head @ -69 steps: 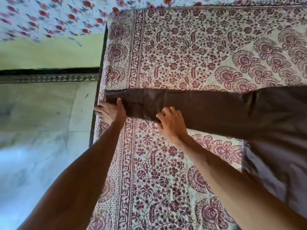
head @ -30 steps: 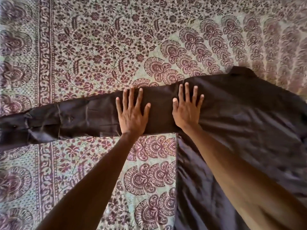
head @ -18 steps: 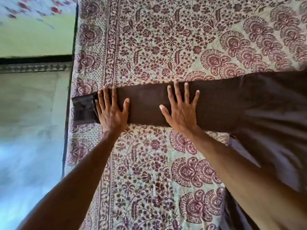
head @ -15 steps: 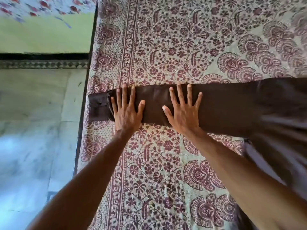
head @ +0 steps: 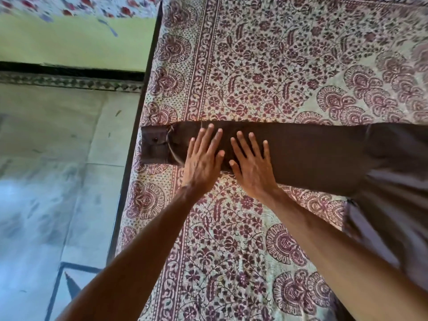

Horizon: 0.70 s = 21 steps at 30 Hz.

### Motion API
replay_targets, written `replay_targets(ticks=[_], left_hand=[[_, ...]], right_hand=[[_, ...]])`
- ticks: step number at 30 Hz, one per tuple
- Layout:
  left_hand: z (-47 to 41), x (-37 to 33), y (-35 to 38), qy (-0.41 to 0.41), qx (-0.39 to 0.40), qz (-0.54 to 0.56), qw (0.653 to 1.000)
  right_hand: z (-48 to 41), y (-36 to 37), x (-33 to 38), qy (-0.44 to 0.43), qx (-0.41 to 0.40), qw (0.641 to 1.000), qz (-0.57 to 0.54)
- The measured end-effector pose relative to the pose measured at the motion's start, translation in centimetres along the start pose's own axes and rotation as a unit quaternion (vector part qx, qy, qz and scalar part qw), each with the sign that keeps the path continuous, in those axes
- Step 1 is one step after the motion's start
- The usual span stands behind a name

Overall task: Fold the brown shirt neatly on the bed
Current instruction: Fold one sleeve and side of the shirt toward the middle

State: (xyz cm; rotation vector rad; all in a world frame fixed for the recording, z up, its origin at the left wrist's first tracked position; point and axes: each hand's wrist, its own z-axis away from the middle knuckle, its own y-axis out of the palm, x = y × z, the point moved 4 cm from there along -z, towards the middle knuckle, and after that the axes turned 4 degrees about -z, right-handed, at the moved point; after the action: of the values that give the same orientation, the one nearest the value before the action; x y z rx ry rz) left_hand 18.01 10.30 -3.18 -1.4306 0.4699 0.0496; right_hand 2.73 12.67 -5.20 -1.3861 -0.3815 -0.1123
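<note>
Flat on patterned bed (head: 243, 66): brown shirt (head: 398, 163), sleeve (head: 312, 154) straight beneath left hand (head: 203, 163) and right hand (head: 252, 169), buttoned cuff (head: 154, 147) just beside left hand.

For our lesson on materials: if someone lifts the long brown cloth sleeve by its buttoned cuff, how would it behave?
Probably floppy: the long brown cloth sleeve lies flat under the left hand and right hand. Pushed leftward, its cuff might droop over the bed edge.

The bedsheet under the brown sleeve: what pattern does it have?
The bedsheet has a maroon floral and paisley print on pale cream, with a banded border; only the head view shows it.
</note>
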Motion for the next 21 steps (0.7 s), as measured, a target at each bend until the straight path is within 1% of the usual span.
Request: replay_targets(ticks=[1,2,3,5,6,7,8,9,11,12,13,14,17,18,21], left_hand=[[0.5,0.3,0.7,0.007,0.012,-0.021,1.0],[0.8,1.4,1.1,-0.023,0.012,-0.053,0.998],[1.0,2.9,1.1,-0.08,0.0,-0.073,0.994],[1.4,5.0,0.3,-0.195,-0.029,-0.088,0.976],[1.4,4.9,-0.3,-0.216,-0.046,-0.096,0.971],[1.2,4.0,-0.6,-0.201,-0.064,-0.098,0.973],[0.8,2.6,-0.7,-0.15,-0.067,-0.094,0.982],[0.3,0.9,-0.4,-0.081,-0.053,-0.073,0.993],[-0.2,-1.9,1.0,0.037,0.009,-0.043,0.998],[-0.3,-2.5,1.9,0.061,0.04,-0.054,0.996],[-0.4,-2.1,2.5,0.058,0.057,-0.076,0.994],[-0.5,-1.2,2.7,0.035,0.06,-0.095,0.993],[0.3,3.3,1.3,-0.077,0.029,-0.115,0.99],[0.8,4.9,0.6,-0.101,0.022,-0.12,0.987],[1.9,8.4,-1.2,-0.119,0.031,-0.144,0.982]], right_hand=[[0.8,-0.1,-0.1,-0.01,-0.008,1.0,-0.018],[1.6,-0.3,-0.8,0.002,-0.024,0.999,-0.034],[2.3,-0.5,-1.8,0.039,-0.044,0.997,-0.044],[3.9,-1.1,-4.8,0.145,-0.077,0.986,-0.034],[4.5,-1.3,-6.1,0.186,-0.08,0.979,-0.02],[4.9,-1.5,-6.9,0.209,-0.072,0.975,-0.006],[5.0,-1.4,-7.2,0.211,-0.057,0.976,0.005],[4.9,-1.3,-7.0,0.201,-0.04,0.979,0.012],[4.2,-0.9,-5.7,0.165,-0.013,0.986,0.026],[3.9,-0.7,-5.1,0.152,-0.006,0.988,0.03],[3.6,-0.5,-4.6,0.147,-0.003,0.989,0.031],[3.5,-0.4,-4.3,0.149,-0.001,0.988,0.032],[3.6,-0.2,-4.3,0.151,0.006,0.988,0.03],[3.7,-0.3,-4.4,0.144,0.012,0.989,0.026],[3.9,-0.7,-4.9,0.119,0.032,0.992,0.007]])
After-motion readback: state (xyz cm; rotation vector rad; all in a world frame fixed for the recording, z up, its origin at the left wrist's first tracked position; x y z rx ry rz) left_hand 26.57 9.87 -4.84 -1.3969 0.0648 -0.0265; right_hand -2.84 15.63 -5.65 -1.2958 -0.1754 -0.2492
